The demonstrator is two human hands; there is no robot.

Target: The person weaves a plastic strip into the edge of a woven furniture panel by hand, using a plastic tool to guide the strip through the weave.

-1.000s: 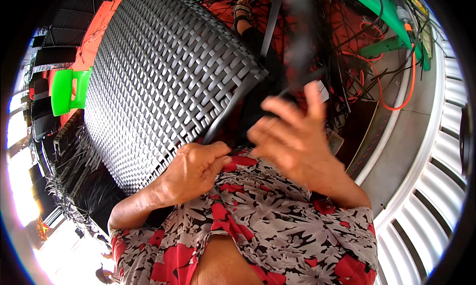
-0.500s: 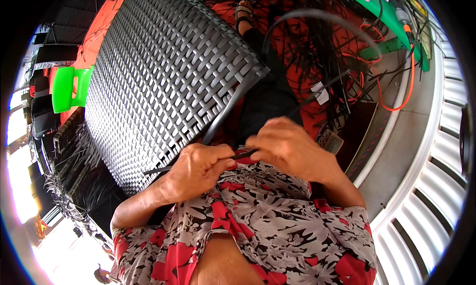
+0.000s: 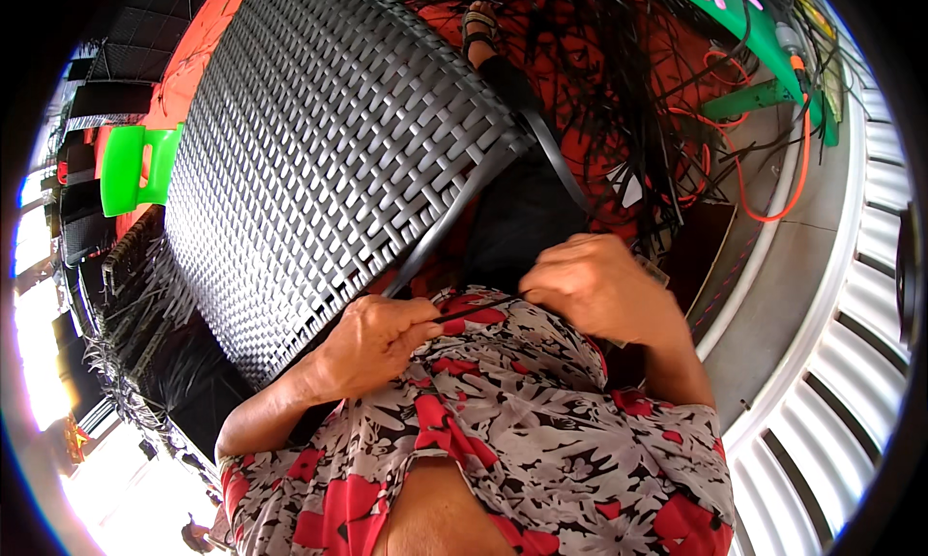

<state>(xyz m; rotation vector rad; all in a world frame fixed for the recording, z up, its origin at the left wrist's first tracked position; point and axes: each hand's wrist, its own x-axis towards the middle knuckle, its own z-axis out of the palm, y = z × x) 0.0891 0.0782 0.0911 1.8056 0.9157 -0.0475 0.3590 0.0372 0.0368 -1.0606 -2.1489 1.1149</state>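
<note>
Between my two hands a thin black weaving strip [image 3: 481,308] is stretched above my lap. My left hand [image 3: 377,336] is closed, pinching the strip beside the lower edge of the woven panel. My right hand [image 3: 594,283] grips the strip's other stretch, fingers curled together. The dark grey woven panel [image 3: 329,160] leans in front of me on the left, its basket weave covering the whole face. Along its right edge runs a flat frame strip [image 3: 440,227], and a loose grey strand [image 3: 559,160] bends away from the panel's right corner.
Many loose black strips [image 3: 619,63] lie tangled on the red floor. A green plastic chair [image 3: 126,172] stands at the left. On the right are an orange cord [image 3: 804,160], green furniture legs [image 3: 749,100] and white slatted shutters [image 3: 822,469]. My sandalled foot [image 3: 478,29] is at the far side.
My right hand has moved right and slightly down, apart from the left, so more of the strip shows between them. The blurred loop at upper right has dropped to a strand near the panel's corner.
</note>
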